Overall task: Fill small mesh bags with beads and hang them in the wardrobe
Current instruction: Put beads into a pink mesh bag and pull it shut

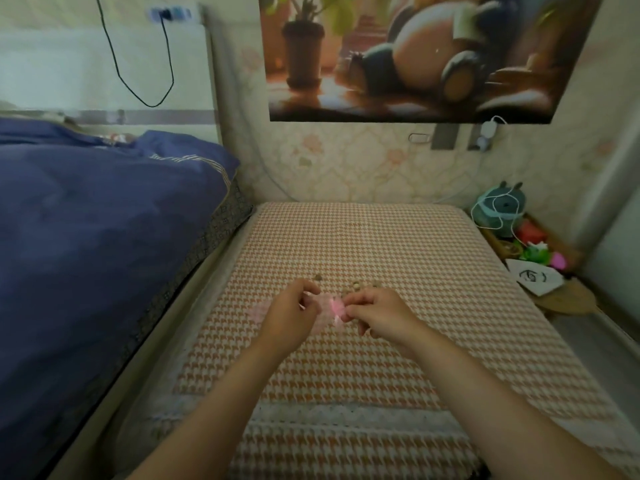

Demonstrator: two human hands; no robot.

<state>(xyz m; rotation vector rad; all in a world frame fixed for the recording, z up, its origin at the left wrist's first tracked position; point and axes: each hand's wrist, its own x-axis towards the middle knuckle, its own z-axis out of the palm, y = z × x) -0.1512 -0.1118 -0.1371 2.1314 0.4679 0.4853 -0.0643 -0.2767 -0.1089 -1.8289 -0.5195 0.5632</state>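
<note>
A small pink mesh bag (329,306) hangs between my two hands, just above the houndstooth cushion (398,258). My left hand (289,315) pinches its left edge with curled fingers. My right hand (375,315) pinches the bag's right side, where a bright pink ribbon shows. A few small brownish beads (356,285) lie on the cushion just beyond my fingers, and one more bead (317,277) sits to their left. The image is blurred, so the bag's contents cannot be made out.
A bed with a dark blue quilt (104,209) runs along the left. At the right of the cushion lie a teal plush (500,209), colourful toys (540,252), a white pouch (533,277) and a woven fan (564,299). A poster (415,57) hangs on the wall.
</note>
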